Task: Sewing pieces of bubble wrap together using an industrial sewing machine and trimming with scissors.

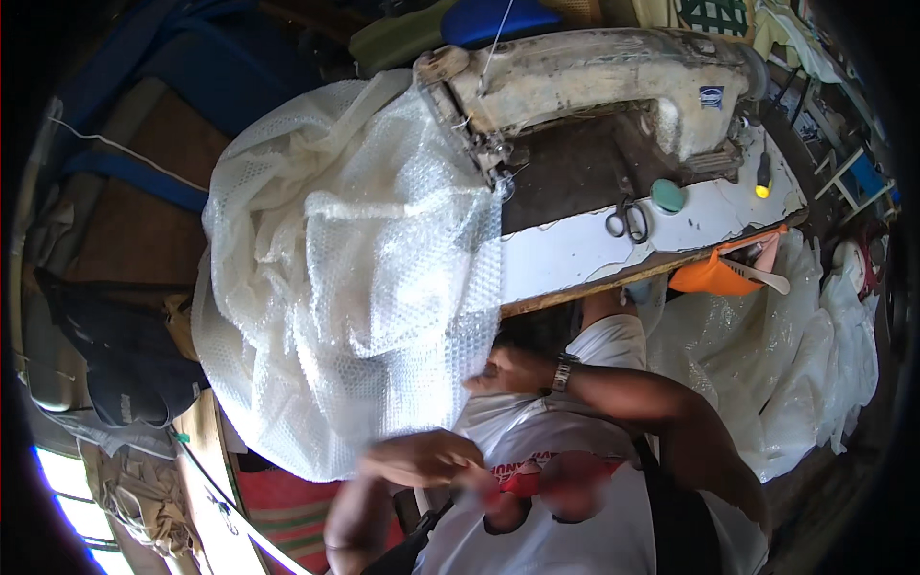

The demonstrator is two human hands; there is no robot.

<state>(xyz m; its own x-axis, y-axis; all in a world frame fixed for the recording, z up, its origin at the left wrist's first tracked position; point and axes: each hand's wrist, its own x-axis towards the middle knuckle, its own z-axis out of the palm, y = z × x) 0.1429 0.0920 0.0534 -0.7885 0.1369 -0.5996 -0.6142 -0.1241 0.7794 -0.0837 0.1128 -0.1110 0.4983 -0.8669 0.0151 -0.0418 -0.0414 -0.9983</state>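
A large sheet of clear bubble wrap [383,287] lies bunched over the left end of the sewing table and hangs down its front edge toward my lap. Its right edge runs up to the needle area of an old, worn sewing machine [585,81]. My right hand [516,371], with a watch on the wrist, is closed at the wrap's lower right edge, the fingers curled against it. My left hand [422,458] is at the wrap's bottom edge, in front of my shirt. Its fingertips are smeared by motion, so whether they grip anything is unclear.
On the white, chipped tabletop [556,264] lie scissors [628,221], a green round piece [668,196] and a yellow-tipped screwdriver [764,177]. An orange pouch [719,275] hangs from the front edge. More clear plastic sheeting [767,374] is heaped at the right. Dark cloth [134,355] lies at the left.
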